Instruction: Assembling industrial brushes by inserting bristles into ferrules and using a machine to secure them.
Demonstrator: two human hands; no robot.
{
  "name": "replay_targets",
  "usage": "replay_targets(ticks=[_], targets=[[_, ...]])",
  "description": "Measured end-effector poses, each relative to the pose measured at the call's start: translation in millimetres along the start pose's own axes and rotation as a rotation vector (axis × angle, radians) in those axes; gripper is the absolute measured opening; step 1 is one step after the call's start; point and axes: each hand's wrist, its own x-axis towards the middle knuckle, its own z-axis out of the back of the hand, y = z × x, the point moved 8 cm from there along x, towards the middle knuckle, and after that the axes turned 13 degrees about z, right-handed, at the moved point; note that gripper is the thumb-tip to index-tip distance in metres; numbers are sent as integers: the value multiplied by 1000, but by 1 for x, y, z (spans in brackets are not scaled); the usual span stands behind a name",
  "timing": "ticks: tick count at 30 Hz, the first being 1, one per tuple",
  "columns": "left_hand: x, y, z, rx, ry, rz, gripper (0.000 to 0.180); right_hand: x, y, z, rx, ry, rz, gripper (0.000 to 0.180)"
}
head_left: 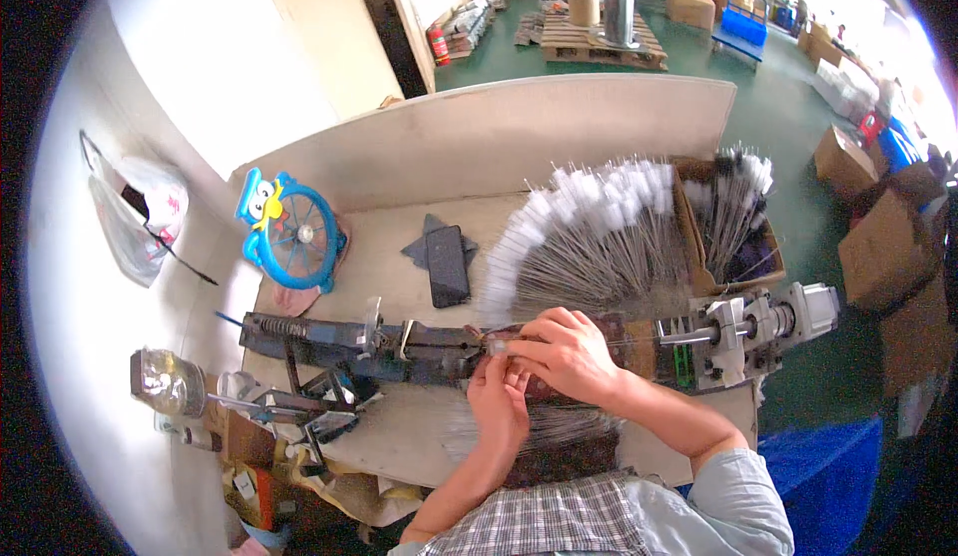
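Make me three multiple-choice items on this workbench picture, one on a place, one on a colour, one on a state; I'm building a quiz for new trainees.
1. Where does the dark phone lie?
A. on the floor
B. flat on the table, between the small fan and the fanned-out wire brushes
C. in the cardboard box

2. What colour is the small fan?
A. blue with a yellow figure
B. red
C. all white

3. How are the person's hands placed?
A. both resting in the lap
B. one raised toward the wall
C. left hand and right hand close together at the middle of the dark machine

Answers: 1 B, the phone lies between the fan and the brushes. 2 A, its ring is blue. 3 C, both hands meet there, fingers pinching something too small to tell.
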Motion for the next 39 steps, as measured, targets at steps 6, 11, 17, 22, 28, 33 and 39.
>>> replay_targets(ticks=[6,11,17,22,28,33,39], targets=[[-2,3,-6,35,40,-35,7,-1,-1,8,46,-51,-39,24],[-2,2,-8,-18,15,55,3,1,0,-4,35,-18,-72,26],[-3,7,-4,-116,-4,69,3,2,4,0,13,-58,-89,28],[-2,5,-6,-77,1,34,3,-3,2,1,6,-101,-120,27],[-1,4,-7,-40,29,-7,7,-2,6,1,-51,-55,-65,25],[-1,3,-10,-8,3,9,10,-2,5,0,-54,-102,-58,24],[2,6,-5,-2,-3,7,12,-1,5,2,-83,-83,-40,24]])
